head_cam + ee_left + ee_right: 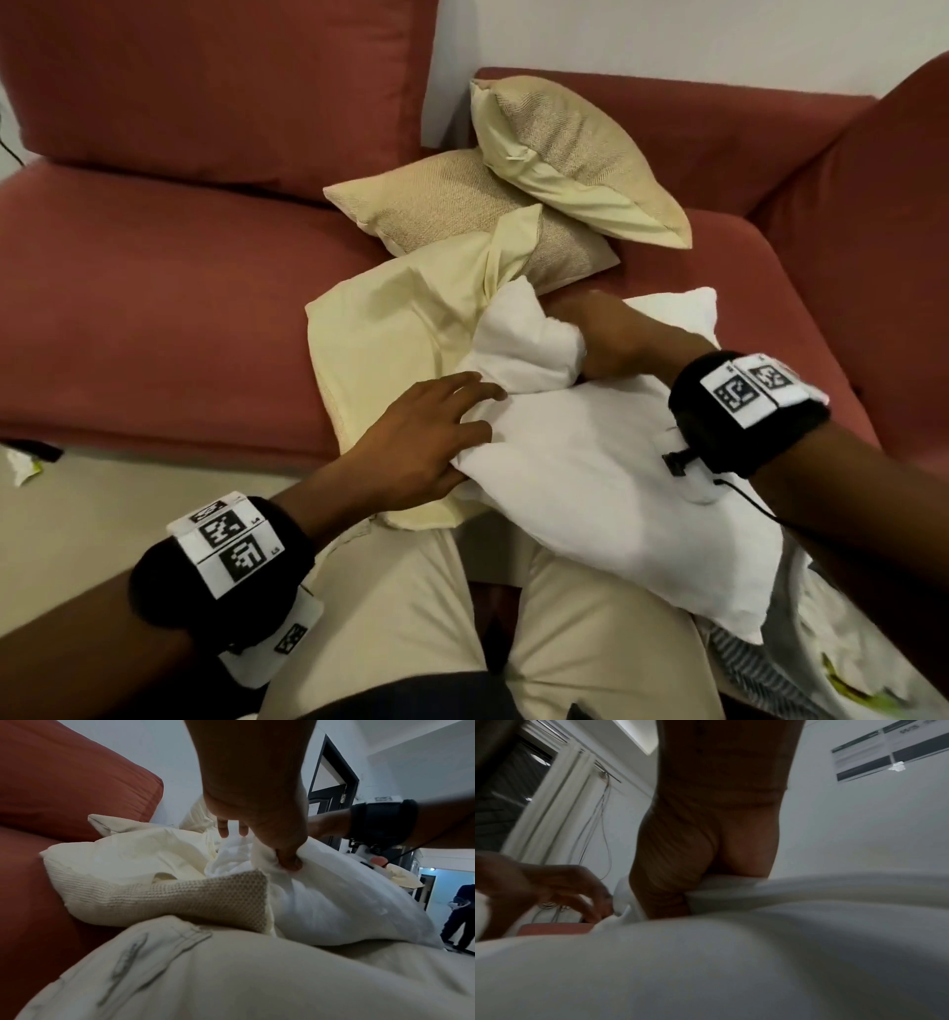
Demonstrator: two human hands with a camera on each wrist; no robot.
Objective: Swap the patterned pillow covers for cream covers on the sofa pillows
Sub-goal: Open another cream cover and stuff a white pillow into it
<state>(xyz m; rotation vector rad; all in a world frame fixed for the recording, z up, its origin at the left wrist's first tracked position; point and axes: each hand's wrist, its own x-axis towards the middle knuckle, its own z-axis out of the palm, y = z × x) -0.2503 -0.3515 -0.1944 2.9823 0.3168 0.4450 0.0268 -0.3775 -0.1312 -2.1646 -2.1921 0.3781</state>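
Gripping a bunched corner of the white pillow insert [590, 452], the right hand [611, 334] fed it toward the cream cover [390, 329] just beyond its fingers; the left hand [416, 437] pinched the insert's near edge. The soft, slippery stuffing could bulge out — the limp cover mouth might fold shut.

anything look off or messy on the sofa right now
Mostly work in progress. The two covered pillows lie heaped, one tilted across the other. The cream cover lies crumpled, and the white insert is bunched at one corner in the right hand. Crumpled litter lies on the floor by the sofa.
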